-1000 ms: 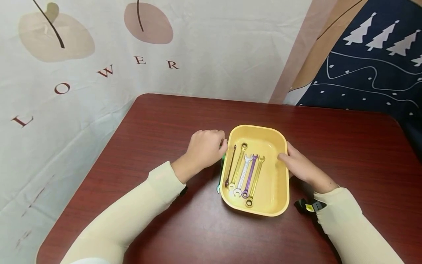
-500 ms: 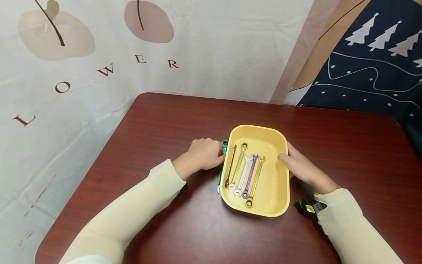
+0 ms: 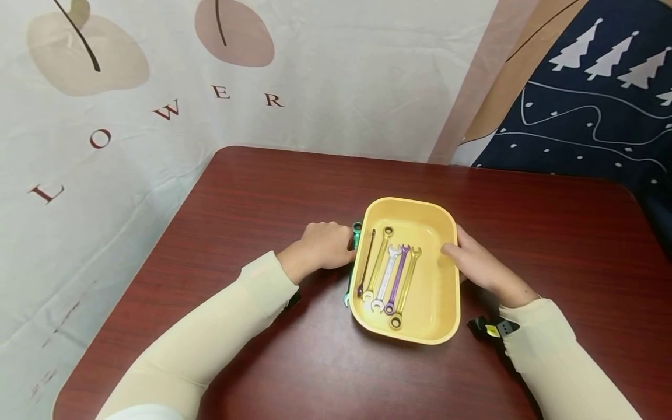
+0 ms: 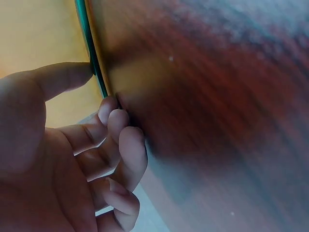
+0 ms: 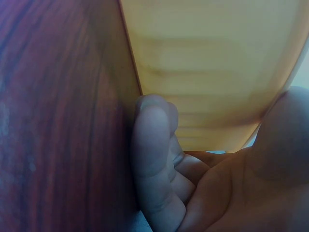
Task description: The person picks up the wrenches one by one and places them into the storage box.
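Note:
In the head view a yellow plastic box [image 3: 431,294] rests on the table. My right hand [image 3: 475,265] grips its right side, thumb over the rim; the right wrist view shows fingers [image 5: 153,140] low against the outer wall. A green combination wrench [image 3: 357,234] lies along the box's left outside, partly hidden. My left hand [image 3: 326,245] pinches it near the middle, with thumb and fingertips at the green edge in the left wrist view. Inside the box several wrenches lie side by side: a dark one [image 3: 366,263], gold ones, a silver one [image 3: 386,280] and a purple one [image 3: 397,280].
The reddish-brown table [image 3: 252,198] extends around the box. Behind it hangs a pale printed cloth [image 3: 357,76], with a dark blue tree-patterned cloth [image 3: 588,128] at the right. A black cable plug [image 3: 493,328] sits by the right sleeve.
My left hand has come down slightly along the box's left side, uncovering the green wrench's ring end. The box and my right hand have stayed in place.

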`<action>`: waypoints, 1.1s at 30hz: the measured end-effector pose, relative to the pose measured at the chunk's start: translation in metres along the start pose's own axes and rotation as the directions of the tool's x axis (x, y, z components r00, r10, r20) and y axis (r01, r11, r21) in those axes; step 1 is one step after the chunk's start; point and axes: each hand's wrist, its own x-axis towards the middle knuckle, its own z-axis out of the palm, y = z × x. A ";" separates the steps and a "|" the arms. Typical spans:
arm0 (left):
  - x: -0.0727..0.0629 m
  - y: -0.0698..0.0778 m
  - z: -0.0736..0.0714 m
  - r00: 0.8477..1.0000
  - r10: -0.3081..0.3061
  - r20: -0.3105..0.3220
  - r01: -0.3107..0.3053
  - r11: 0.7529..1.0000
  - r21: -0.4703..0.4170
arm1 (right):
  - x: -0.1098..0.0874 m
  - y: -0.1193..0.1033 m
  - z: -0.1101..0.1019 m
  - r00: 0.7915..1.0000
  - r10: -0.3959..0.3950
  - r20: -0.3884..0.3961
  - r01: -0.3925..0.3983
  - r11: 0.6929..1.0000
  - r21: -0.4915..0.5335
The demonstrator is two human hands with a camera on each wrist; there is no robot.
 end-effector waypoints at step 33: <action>-0.007 -0.008 -0.007 0.996 -0.067 0.066 0.058 0.990 0.131 | -0.001 0.000 0.000 1.000 -0.006 0.013 0.006 1.000 0.018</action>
